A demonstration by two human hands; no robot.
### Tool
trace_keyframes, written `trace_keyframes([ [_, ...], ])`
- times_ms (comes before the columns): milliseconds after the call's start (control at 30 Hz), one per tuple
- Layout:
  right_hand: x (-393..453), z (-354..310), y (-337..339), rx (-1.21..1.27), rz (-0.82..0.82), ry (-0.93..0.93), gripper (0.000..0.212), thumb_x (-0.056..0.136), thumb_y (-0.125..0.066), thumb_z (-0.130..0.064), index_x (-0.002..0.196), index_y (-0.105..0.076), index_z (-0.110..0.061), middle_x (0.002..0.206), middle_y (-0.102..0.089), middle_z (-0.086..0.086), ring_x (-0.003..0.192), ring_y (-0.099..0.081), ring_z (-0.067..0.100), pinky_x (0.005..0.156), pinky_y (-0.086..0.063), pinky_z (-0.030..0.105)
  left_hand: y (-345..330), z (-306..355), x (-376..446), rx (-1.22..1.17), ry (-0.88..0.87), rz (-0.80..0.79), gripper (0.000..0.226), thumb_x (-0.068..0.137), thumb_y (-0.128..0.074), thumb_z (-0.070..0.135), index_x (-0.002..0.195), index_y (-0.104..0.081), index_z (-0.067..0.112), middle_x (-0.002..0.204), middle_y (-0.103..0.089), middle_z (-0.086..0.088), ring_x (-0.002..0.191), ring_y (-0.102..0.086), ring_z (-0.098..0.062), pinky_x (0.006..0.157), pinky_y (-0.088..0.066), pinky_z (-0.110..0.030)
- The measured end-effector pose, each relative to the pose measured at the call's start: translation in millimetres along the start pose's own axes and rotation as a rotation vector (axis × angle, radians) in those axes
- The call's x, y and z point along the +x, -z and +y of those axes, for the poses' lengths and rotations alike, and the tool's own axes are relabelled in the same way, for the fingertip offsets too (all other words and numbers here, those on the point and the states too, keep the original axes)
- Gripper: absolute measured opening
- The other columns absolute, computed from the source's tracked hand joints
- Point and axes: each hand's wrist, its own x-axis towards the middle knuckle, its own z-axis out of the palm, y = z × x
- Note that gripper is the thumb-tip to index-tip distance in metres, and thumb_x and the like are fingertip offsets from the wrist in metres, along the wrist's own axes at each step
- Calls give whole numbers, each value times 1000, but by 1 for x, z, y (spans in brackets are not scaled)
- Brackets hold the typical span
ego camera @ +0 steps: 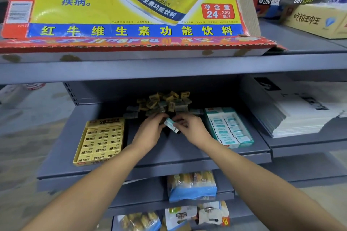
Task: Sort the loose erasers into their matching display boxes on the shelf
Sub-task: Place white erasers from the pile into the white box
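Observation:
A heap of loose erasers (163, 102), yellow and teal-wrapped, lies at the back of the grey middle shelf (161, 154). A yellow display box (102, 140) of yellow 2B erasers stands at the left, a teal display box (228, 127) of teal-and-white erasers at the right. Both my hands meet at the front of the heap. My left hand (150, 131) and my right hand (189, 127) pinch teal-and-white erasers (171, 124) between their fingertips. Whether either hand holds more erasers underneath is hidden.
A large yellow Red Bull carton (127, 9) sits on the upper shelf, whose edge overhangs the heap. Stacked white booklets (304, 116) lie on the neighbouring shelf at the right. Bagged snacks (191, 185) fill the lower shelves.

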Motion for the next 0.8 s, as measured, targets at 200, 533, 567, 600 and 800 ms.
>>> trace_keyframes([
  [200,-4,-13,-2,304,-96,-174,47,88,-61,-2,131,-51,-18,99,-62,-3,90,-62,14,68,-52,14,-1,4,-3,-69,32,19,31,94,-55,12,125,-58,15,121,-60,-3,108,-58,-18,91,-47,-27],
  [533,-12,-11,11,360,28,-148,28,87,-70,-12,114,-64,-8,105,-67,11,97,-67,22,83,-56,29,-4,12,-4,-44,-41,0,35,91,-63,18,125,-61,12,121,-57,-3,109,-55,-18,93,-46,-31],
  [567,-13,-7,15,136,71,-42,27,86,-70,-16,113,-66,-13,106,-67,6,98,-65,17,85,-53,28,-6,14,-3,-45,-54,4,34,91,-63,18,125,-61,13,120,-57,-3,107,-56,-18,91,-47,-32],
  [600,-13,-4,19,-79,112,86,26,86,-70,-17,111,-69,-14,107,-67,4,99,-62,16,86,-50,28,-8,18,-3,-48,-74,12,33,92,-63,19,124,-61,13,118,-58,-2,106,-56,-17,91,-47,-32],
  [800,-19,10,57,-508,99,391,15,84,-69,-10,98,-72,-9,99,-71,8,91,-64,32,83,-50,36,-25,47,9,-90,-173,-7,35,91,-64,19,125,-61,14,122,-57,-1,110,-55,-15,96,-46,-32],
])
